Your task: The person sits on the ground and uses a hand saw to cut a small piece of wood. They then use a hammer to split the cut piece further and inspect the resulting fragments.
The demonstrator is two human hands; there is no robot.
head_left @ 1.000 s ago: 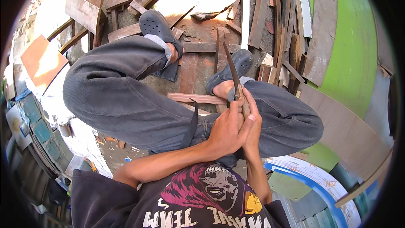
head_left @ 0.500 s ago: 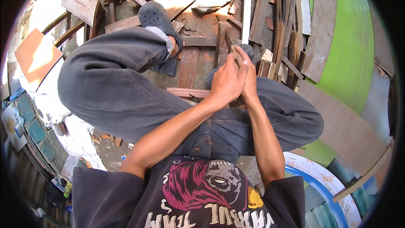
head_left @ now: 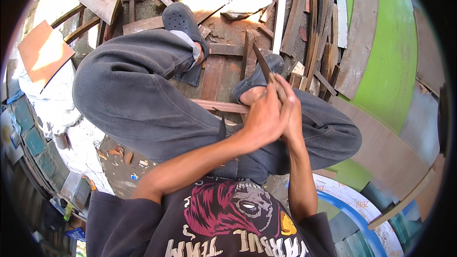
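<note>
1. The hands (head_left: 273, 114) meet above the right knee, a stick (head_left: 261, 61) rising from them.
2. A slat (head_left: 220, 106) lies across between the legs.
3. Scrap planks (head_left: 304, 14) lie ahead on the floor.

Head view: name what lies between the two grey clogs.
In the head view, dark reddish wooden slats lie on the ground between the left grey clog and the right grey clog.

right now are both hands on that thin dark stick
Yes, the left hand and right hand are clasped together around the base of the thin dark stick.
</note>
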